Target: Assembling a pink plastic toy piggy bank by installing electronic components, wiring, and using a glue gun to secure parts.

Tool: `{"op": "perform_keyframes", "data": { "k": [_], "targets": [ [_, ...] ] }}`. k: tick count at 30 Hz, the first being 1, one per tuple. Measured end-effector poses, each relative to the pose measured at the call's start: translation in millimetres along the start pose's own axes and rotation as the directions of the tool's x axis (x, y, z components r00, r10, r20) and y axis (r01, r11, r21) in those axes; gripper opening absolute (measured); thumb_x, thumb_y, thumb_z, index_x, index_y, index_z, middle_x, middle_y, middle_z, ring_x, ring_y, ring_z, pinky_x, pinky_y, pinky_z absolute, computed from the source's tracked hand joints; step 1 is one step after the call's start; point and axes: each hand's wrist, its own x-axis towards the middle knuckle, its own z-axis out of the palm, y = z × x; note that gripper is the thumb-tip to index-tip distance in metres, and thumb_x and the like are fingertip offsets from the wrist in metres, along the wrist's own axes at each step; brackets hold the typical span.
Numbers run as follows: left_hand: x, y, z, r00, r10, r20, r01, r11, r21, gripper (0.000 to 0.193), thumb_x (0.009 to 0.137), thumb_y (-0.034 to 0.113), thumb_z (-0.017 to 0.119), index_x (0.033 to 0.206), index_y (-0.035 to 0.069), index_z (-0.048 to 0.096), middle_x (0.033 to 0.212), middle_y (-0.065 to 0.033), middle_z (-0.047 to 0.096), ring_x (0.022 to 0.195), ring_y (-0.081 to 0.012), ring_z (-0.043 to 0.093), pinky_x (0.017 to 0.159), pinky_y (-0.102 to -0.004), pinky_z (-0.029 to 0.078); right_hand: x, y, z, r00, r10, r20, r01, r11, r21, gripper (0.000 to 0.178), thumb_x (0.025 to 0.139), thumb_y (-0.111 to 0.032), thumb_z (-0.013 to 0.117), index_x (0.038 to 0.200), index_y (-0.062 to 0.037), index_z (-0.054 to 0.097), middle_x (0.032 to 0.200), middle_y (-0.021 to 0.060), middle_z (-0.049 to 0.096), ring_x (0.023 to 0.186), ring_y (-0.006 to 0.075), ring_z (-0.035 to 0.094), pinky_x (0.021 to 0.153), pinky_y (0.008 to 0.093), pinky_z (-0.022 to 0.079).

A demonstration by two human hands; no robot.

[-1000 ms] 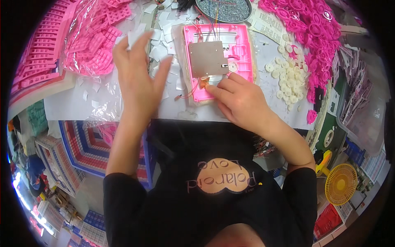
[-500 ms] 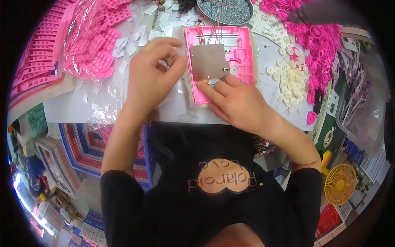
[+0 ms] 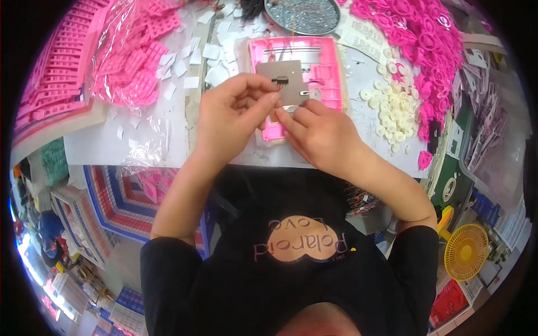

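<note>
A pink plastic case (image 3: 336, 70) lies open side up in front of me, with a flat grey-brown board (image 3: 291, 73) and thin wires in it. My left hand (image 3: 235, 112) is over the board's left part, its thumb and forefinger pinched on a small black part with pins (image 3: 282, 81). A bit of red wire shows beside those fingertips. My right hand (image 3: 325, 134) rests over the case's lower edge, fingers curled and forefinger tip close to the left thumb. What its fingers hold, if anything, is hidden.
A round pan of small metal screws (image 3: 302, 15) stands behind the case. To the right lie white plastic discs (image 3: 392, 109) and a heap of pink rings (image 3: 440, 67). White paper pieces (image 3: 212, 51) and bagged pink keypads (image 3: 131, 70) are at left.
My left hand has moved right, from beside the case to over the board, and the small black part now shows at its fingertips. My right hand has stayed nearly in place.
</note>
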Motion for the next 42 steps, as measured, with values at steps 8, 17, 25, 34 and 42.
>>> {"op": "perform_keyframes", "data": {
  "k": [8, 17, 25, 34, 42],
  "targets": [
    [-9.3, -2.5, 6.9, 0.986, 0.026, 0.165, -0.066, 0.968, 0.243, 0.012, 0.096, 0.001, 0.066, 0.107, -0.004, 0.067, 0.094, -0.0048, 0.072, 0.077, -0.0060, 0.063, 0.069, -0.0211, 0.050, -2.5, 22.6, -46.5, 0.933, 0.075, -0.352, 0.022, 0.964, 0.264, 0.039, 0.076, -0.005, 0.079, 0.114, -0.0088, 0.071, 0.095, 0.0066, 0.072, 0.086, 0.0245, 0.067, 0.070, 0.0344, 0.056],
    [-2.6, -4.4, 36.9, 0.850, 0.338, 0.403, -0.518, 0.675, 0.525, 0.018, 0.087, -0.003, 0.069, 0.104, 0.002, 0.067, 0.092, -0.0100, 0.069, 0.079, -0.0251, 0.068, 0.069, -0.0321, 0.053, -21.3, 35.9, -47.2, 0.865, 0.408, 0.292, -0.478, 0.492, 0.727, 0.014, 0.087, -0.010, 0.075, 0.099, -0.0033, 0.073, 0.081, 0.0072, 0.070, 0.071, 0.0186, 0.066, 0.065, 0.0282, 0.053],
    [-12.1, -23.6, 44.5, 0.811, 0.395, 0.431, -0.584, 0.576, 0.572, 0.027, 0.082, 0.002, 0.075, 0.107, 0.004, 0.064, 0.101, -0.0140, 0.064, 0.089, -0.0333, 0.065, 0.073, -0.0397, 0.053, -47.9, 44.2, -28.1, 0.960, 0.277, -0.041, -0.234, 0.876, 0.422, 0.014, 0.080, -0.016, 0.079, 0.089, -0.0090, 0.070, 0.091, 0.0050, 0.064, 0.091, 0.0276, 0.059, 0.079, 0.0392, 0.050],
    [-10.7, -29.9, 41.3, 0.796, 0.396, 0.458, -0.606, 0.516, 0.606, 0.014, 0.085, 0.004, 0.072, 0.098, 0.007, 0.066, 0.091, -0.0096, 0.063, 0.083, -0.0319, 0.063, 0.070, -0.0411, 0.051, -58.0, 61.4, -6.0, 0.970, 0.199, -0.139, -0.088, 0.821, 0.563, 0.015, 0.077, -0.006, 0.081, 0.088, -0.0068, 0.071, 0.098, 0.0057, 0.066, 0.093, 0.0236, 0.058, 0.085, 0.0341, 0.046],
    [-9.7, -30.5, 38.1, 0.739, 0.339, 0.583, -0.674, 0.391, 0.627, 0.038, 0.083, 0.006, 0.066, 0.121, 0.013, 0.069, 0.092, -0.0072, 0.064, 0.084, -0.0288, 0.064, 0.069, -0.0400, 0.052, -63.5, 51.8, -9.7, 0.963, 0.014, -0.269, 0.018, 0.993, 0.116, 0.025, 0.072, -0.008, 0.082, 0.096, -0.0099, 0.073, 0.104, 0.0046, 0.067, 0.094, 0.0247, 0.058, 0.082, 0.0354, 0.048]
  ]
}}
